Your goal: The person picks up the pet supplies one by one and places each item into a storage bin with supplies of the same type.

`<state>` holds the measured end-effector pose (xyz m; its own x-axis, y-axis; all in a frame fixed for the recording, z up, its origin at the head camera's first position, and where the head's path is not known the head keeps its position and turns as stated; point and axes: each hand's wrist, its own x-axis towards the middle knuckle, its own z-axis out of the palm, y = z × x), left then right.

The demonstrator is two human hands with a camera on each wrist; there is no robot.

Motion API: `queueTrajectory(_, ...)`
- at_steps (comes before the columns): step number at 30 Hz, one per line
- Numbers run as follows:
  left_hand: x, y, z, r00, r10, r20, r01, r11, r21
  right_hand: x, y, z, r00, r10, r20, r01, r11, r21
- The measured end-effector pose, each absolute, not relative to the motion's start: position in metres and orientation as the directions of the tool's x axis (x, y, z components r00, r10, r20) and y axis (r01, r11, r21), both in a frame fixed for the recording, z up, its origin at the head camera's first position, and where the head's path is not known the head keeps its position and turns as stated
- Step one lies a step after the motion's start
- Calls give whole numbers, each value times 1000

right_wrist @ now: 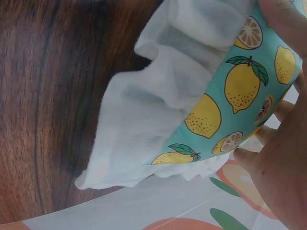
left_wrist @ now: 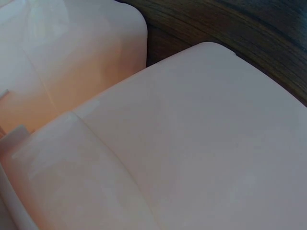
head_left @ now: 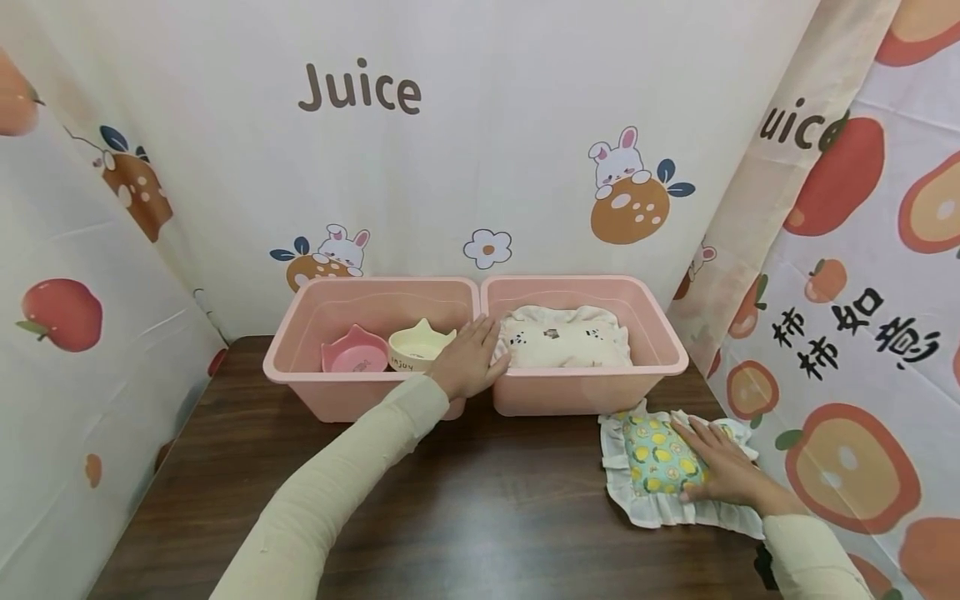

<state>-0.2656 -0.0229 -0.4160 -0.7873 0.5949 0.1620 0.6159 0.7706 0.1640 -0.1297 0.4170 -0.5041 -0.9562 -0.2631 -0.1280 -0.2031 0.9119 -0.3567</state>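
Observation:
My left hand (head_left: 471,360) lies with fingers extended over the adjoining ends of two pink plastic bins, the left bin (head_left: 337,398) and the right bin (head_left: 577,396). Its fingertips come close to a white ruffled pillow (head_left: 566,340) inside the right bin. My right hand (head_left: 723,467) rests, fingers spread, on a small lemon-print pillow (head_left: 660,454) with a white frill, lying on the table in front of the right bin. Up close in the right wrist view, the thumb and fingertips touch the lemon fabric (right_wrist: 204,115). Pale bin walls (left_wrist: 192,120) fill the left wrist view.
Inside the left bin are a pink cat-eared bowl (head_left: 356,352) and a cream cat-eared bowl (head_left: 420,343). The dark wooden table (head_left: 480,508) ends at a printed curtain (head_left: 487,150) behind, with fruit-print cloth (head_left: 840,367) along the right.

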Motion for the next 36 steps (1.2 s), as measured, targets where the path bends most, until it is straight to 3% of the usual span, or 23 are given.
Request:
queueTrajectory(14,-269,-23,-416,-797,585,152,603,785,143,-147,412,-504,-935,-269,-232,-188,929,-319)
queueTrajectory(36,-267,-22,-417,-801,582,141,598,788,145,-141,411,-506,-951,-289,-112,-249,926,-283)
